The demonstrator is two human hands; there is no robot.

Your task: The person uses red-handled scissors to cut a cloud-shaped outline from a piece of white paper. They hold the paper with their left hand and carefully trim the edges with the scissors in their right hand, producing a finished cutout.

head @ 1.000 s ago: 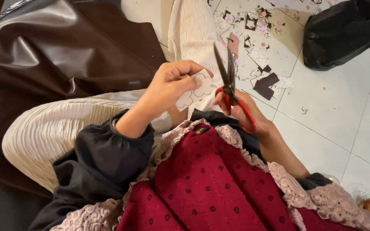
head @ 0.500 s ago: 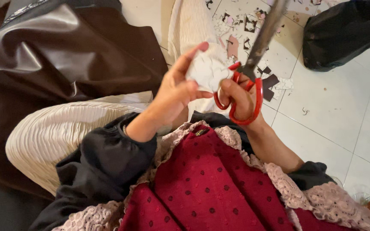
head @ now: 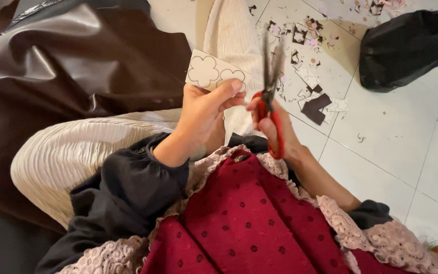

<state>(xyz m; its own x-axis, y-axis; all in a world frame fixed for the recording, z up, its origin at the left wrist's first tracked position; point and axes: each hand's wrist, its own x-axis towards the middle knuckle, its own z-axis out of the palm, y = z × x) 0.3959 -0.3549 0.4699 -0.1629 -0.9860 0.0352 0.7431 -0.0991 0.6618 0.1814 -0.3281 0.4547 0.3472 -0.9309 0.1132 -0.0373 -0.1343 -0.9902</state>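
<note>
Scissors (head: 271,89) with red handles are standing nearly upright in the right hand (head: 275,129), fingers clamped through the loops, the dark blades pointing toward twelve o'clock and looking slightly parted, though blur is hiding their exact gap. Just at nine o'clock of the blades, the left hand (head: 204,116) is pinching a pale card (head: 214,71) between thumb and fingers; flower outlines are showing on the card's face. Card and blades are sitting close together, not clearly touching. Paper scraps (head: 310,96), pale and dark, are lying scattered on the white tiled floor (head: 396,132) at one o'clock of the hands. Farther toward two o'clock, a black bag (head: 406,45) is resting on the tiles. Brown glossy sheeting (head: 67,71) is spreading at ten o'clock.
</note>
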